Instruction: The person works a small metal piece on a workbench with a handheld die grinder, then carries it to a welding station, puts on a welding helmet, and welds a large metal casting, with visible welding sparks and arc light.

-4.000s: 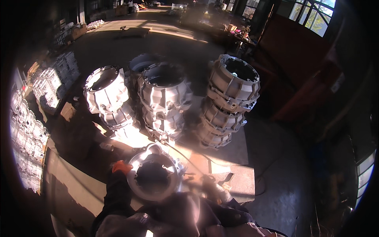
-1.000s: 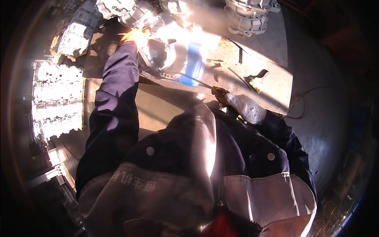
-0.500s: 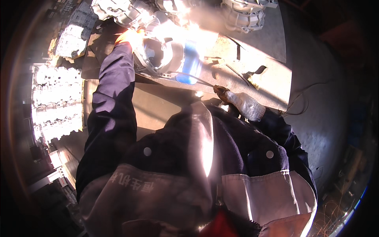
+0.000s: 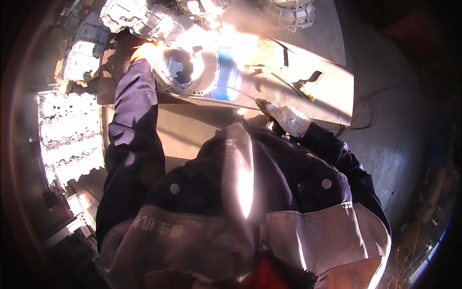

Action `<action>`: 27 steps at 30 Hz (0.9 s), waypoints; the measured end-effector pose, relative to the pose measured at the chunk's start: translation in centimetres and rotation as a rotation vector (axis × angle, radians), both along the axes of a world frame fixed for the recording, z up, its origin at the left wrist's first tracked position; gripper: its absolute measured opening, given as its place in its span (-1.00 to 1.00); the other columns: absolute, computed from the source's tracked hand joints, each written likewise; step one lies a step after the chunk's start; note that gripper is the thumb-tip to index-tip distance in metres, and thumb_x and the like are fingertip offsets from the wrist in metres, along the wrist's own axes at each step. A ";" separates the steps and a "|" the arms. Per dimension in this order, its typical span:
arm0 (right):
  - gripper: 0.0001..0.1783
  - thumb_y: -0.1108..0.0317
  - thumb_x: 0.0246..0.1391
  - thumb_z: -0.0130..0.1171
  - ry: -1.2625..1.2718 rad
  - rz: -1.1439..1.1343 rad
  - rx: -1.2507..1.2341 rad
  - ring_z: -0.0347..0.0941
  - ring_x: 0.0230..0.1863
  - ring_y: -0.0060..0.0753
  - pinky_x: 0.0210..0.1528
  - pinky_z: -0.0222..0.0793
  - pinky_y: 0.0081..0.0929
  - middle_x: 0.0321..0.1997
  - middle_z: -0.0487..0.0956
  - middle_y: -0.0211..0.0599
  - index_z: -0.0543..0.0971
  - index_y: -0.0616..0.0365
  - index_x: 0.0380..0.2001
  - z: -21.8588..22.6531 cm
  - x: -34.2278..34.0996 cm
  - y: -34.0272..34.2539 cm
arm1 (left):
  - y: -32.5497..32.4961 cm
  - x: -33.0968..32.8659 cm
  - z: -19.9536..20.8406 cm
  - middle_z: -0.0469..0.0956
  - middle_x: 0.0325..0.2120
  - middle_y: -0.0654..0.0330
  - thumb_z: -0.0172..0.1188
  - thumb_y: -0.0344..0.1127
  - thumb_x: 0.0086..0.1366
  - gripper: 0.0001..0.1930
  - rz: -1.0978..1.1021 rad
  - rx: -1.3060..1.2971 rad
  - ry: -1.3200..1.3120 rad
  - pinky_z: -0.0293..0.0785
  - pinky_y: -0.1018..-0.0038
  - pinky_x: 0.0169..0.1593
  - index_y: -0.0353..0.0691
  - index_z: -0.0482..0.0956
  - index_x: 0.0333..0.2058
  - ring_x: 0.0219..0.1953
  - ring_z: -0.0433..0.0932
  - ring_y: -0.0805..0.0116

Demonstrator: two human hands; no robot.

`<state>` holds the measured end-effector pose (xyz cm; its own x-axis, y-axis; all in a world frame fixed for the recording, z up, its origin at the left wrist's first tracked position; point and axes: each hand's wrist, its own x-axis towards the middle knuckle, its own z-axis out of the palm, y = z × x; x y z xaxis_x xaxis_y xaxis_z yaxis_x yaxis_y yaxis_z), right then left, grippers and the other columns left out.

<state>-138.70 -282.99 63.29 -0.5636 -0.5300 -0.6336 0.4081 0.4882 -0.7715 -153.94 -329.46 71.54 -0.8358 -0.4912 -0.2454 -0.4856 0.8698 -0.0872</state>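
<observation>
A round, light-grey cast metal housing (image 4: 210,72) with a flanged rim lies near the table's front edge. My left hand (image 4: 146,52), in an orange-looking glove, grips its left rim; glare washes out the fingers. A blue cylindrical object (image 4: 228,79) is against the housing's right side, and blue also shows through its opening. My right hand (image 4: 285,117), in a pale glove with brown fingertips, is closed round the near end of a thin rod-like tool (image 4: 246,96). The tool's far end points at the housing's lower right, blurred there, so I cannot tell if it touches.
More grey castings (image 4: 130,17) crowd the table's far left, with another stack (image 4: 290,13) farther right. On the worktable (image 4: 332,96) lie a thin tool (image 4: 284,83) and a dark curved scrap (image 4: 315,76). Bright stacked castings (image 4: 70,135) stand left. Cable (image 4: 368,120) hangs right.
The housing has turned slightly and come a little nearer, with more blue showing in its opening. The tool stays in my right hand, its far part now more blurred. The whole view has shifted slightly.
</observation>
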 end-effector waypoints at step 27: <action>-0.25 -0.20 0.38 -0.23 0.151 -0.352 -0.091 0.58 -0.52 -0.32 -0.37 0.48 -0.39 -0.54 0.64 -0.13 0.62 0.36 -0.23 -10.0 -2.0 -3.6 | 3.1 2.1 1.2 0.65 -0.11 -0.04 0.02 0.18 0.33 -0.46 -0.250 -0.075 0.114 0.46 0.24 0.07 -0.14 0.62 -0.02 -0.01 0.61 -0.03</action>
